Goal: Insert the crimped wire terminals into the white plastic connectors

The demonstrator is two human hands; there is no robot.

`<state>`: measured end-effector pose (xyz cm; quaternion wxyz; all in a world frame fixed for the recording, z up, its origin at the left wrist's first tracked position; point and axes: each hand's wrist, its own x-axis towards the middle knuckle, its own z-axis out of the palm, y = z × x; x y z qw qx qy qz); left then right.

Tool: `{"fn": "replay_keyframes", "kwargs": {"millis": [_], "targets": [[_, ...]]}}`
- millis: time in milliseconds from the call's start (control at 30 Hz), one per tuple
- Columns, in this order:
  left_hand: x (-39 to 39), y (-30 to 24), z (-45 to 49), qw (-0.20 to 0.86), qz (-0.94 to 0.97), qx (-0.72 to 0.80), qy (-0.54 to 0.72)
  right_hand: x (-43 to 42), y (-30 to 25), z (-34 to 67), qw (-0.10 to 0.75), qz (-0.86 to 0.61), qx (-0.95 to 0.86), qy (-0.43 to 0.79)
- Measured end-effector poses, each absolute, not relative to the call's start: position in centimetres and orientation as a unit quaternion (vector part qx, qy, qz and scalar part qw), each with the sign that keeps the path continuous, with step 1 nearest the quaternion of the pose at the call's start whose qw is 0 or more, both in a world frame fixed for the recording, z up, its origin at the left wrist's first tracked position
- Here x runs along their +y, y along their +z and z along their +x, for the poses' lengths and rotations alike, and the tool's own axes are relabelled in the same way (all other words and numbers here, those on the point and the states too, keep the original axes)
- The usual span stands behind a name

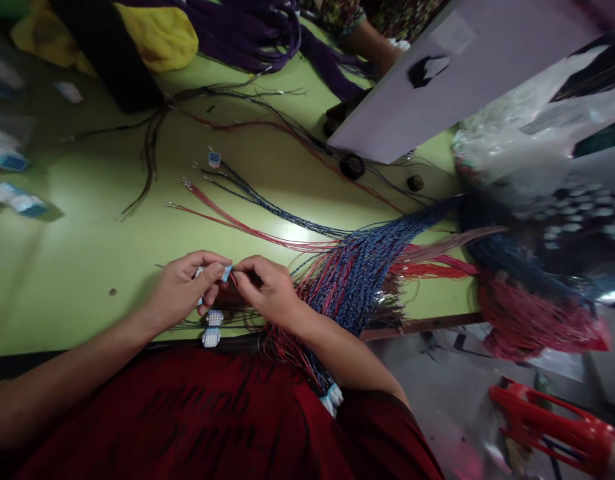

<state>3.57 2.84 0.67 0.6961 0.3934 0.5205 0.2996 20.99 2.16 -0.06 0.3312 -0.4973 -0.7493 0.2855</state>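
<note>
Small blue connector, centre-left, near the front of the green table: it lies between the curled thumb and fingers of my left hand, which are closed on it. White and blue bits also show among these fingers; whether they belong to the same piece I cannot tell. My right hand, just beside it, has thumb and forefinger pinched together at the connector's right end, on what appears to be a thin dark wire; whether its tip is inside the connector I cannot tell.

Below my hands, 2 pale multi-hole connectors lie next to each other at the table's near edge. A thick bundle of blue-and-black twisted wires, mixed with red wires, spreads to the right and partly passes under my right forearm. Farther up, 1 more connector lies at the end of some blue-and-black strands. To its right are 2 dark rolls, the larger near the corner of a pale panel. Along the far side lie purple cables and a yellow cloth-like item; another person's forearm reaches in there.
</note>
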Motion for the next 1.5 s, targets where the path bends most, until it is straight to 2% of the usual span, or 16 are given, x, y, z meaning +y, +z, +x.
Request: {"fn": "replay_keyframes", "kwargs": {"millis": [133,367,533,633,700,833,867,900,967,1067,1200,1333,1500], "targets": [[3.0,1.2,3.9,0.709,0.391,0.509,0.293,2.5,0.0,21.0,0.352,-0.474,-0.761,0.270],[3.0,1.4,3.7,0.677,0.434,0.530,0.269,2.4,0.0,21.1,0.306,-0.474,-0.801,0.198],[3.0,1.2,3.5,0.652,0.469,0.526,0.279,2.6,-0.3,20.4,0.313,-0.475,-0.798,0.197],[2.9,0.9,2.9,0.648,0.477,0.517,0.294,2.3,1.5,21.3,0.325,-0.494,-0.751,0.293],[2.9,1.1,2.5,0.654,0.461,0.506,0.321,1.8,3.6,23.9,0.322,-0.505,-0.691,0.405],[2.9,2.3,2.2,0.673,0.379,0.511,0.377,-0.4,7.0,31.7,0.282,-0.437,-0.583,0.625],[2.9,2.8,2.3,0.676,0.350,0.518,0.391,-1.0,7.2,33.2,0.243,-0.399,-0.564,0.681],[2.9,3.3,2.4,0.680,0.326,0.520,0.402,-1.6,7.1,34.2,0.165,-0.369,-0.550,0.731],[2.7,4.1,2.3,0.691,0.290,0.516,0.414,-2.7,6.5,34.3,0.038,-0.364,-0.523,0.770],[1.9,4.8,1.9,0.712,0.254,0.501,0.422,-4.0,5.8,31.1,-0.014,-0.390,-0.603,0.695],[0.2,4.5,0.5,0.710,0.230,0.508,0.429,-4.6,5.2,25.8,0.071,-0.425,-0.801,0.417],[-1.9,3.4,-1.6,0.675,0.212,0.549,0.445,-3.8,3.0,23.5,0.065,-0.449,-0.871,0.190],[-4.1,1.7,-3.5,0.670,0.180,0.567,0.444,-2.8,1.0,22.9,-0.008,-0.469,-0.877,0.099]]}}
